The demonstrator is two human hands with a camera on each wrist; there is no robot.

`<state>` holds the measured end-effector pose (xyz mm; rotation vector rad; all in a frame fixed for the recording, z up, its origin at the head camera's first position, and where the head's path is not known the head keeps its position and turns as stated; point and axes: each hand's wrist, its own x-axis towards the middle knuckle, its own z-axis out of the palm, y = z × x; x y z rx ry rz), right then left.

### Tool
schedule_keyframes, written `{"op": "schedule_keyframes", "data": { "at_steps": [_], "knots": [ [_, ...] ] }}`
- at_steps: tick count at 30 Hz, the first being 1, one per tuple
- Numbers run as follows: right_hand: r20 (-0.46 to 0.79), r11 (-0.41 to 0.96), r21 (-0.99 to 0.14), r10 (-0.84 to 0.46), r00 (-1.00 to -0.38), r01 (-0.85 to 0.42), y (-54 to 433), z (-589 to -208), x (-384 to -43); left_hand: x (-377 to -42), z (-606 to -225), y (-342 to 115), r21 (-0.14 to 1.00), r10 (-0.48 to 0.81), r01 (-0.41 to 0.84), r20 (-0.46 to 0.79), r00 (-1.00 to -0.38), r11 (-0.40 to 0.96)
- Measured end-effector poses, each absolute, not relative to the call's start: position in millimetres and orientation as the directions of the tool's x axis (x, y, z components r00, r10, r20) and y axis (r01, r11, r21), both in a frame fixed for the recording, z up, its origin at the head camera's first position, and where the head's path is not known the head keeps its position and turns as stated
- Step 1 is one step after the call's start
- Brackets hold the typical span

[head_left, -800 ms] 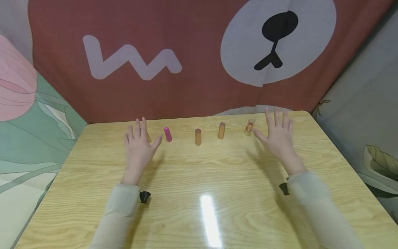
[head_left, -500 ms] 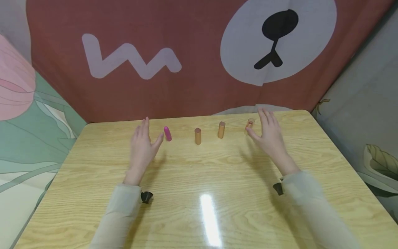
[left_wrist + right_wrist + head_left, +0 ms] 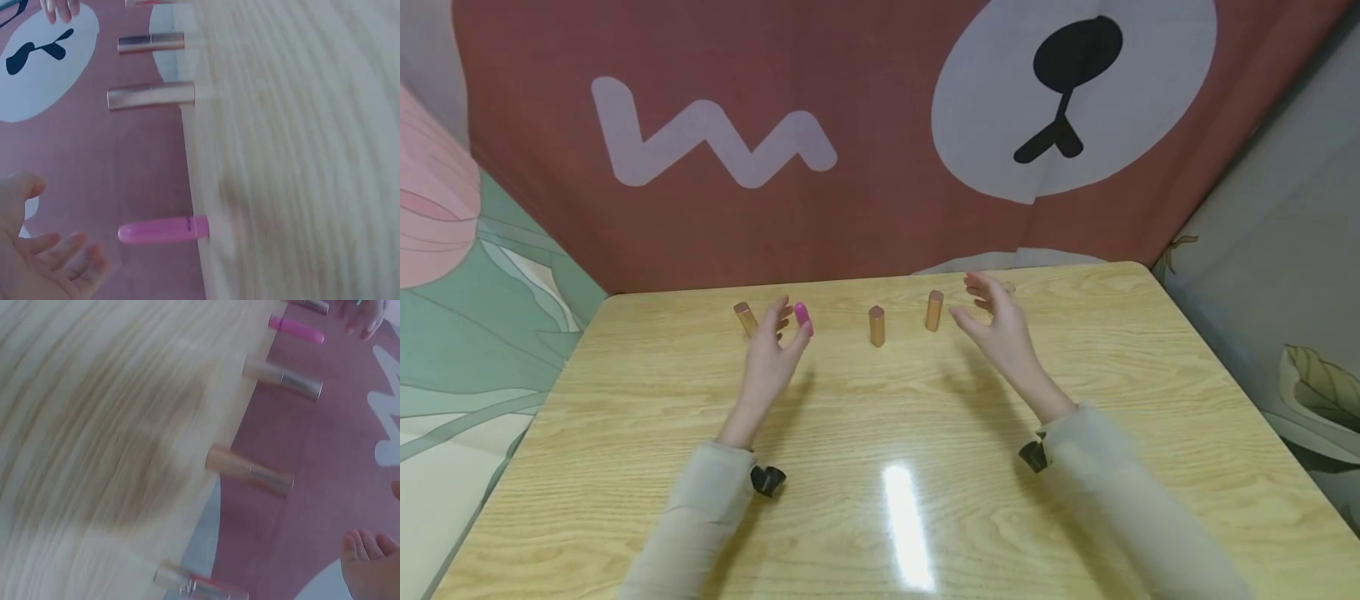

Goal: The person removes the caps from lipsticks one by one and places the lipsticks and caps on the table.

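My left hand (image 3: 771, 346) hovers above the table with fingers slightly bent, beside a bright pink lipstick-like tube (image 3: 802, 315). In the left wrist view the pink tube (image 3: 164, 230) stands upright, apart from the fingers. Left of that hand stands a gold tube (image 3: 745, 317), partly covered by it. My right hand (image 3: 1003, 333) is raised near another gold tube (image 3: 934, 311), thumb and fingers apart with nothing between them. A third gold tube (image 3: 877, 327) stands between the hands. Behind the right hand, a clear-and-gold tube (image 3: 200, 584) is mostly hidden in the head view.
The tubes form a row along the far side of the wood-grain table (image 3: 850, 417). A reddish-brown cloth (image 3: 850, 225) with a cartoon print hangs just behind the far edge. Patterned cloths flank both sides. Each wrist bears a small black camera (image 3: 767, 481).
Both hands have moved inward, the left one rightward to the pink tube, the right one leftward past the clear-and-gold tube. Their fingers have bent from spread and straight. The tubes stay in place.
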<state>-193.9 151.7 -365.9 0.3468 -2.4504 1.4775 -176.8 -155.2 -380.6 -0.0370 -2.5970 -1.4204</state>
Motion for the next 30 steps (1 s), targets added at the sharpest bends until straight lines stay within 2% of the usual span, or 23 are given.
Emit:
{"op": "schedule_keyframes", "data": {
  "at_steps": [6,10,14,18,30],
  "knots": [
    [0.247,0.324,-0.908,-0.093,-0.964,-0.264,133.4,-370.3,-200.4,-178.4,-385.5,-146.5,0.881,-0.043,0.073,0.105,-0.994,0.468],
    [0.216,0.304,-0.922,-0.108,-0.97,-0.239,123.9,-374.8,-205.0,-179.5,-386.9,-140.8,0.918,-0.024,0.021,0.034,-0.999,0.395],
    [0.204,0.303,-0.924,-0.127,-0.971,-0.234,115.7,-380.6,-210.4,-180.8,-388.7,-136.5,0.945,-0.002,-0.048,-0.051,-0.999,0.323],
    [0.172,0.317,-0.924,-0.151,-0.974,-0.212,108.7,-386.0,-216.3,-182.9,-392.4,-134.2,0.947,0.03,-0.096,-0.11,-0.993,0.308],
    [0.1,0.355,-0.92,-0.203,-0.974,-0.168,91.2,-397.7,-228.6,-189.9,-407.0,-124.2,0.954,0.072,-0.139,-0.163,-0.984,0.265]
  ]
}}
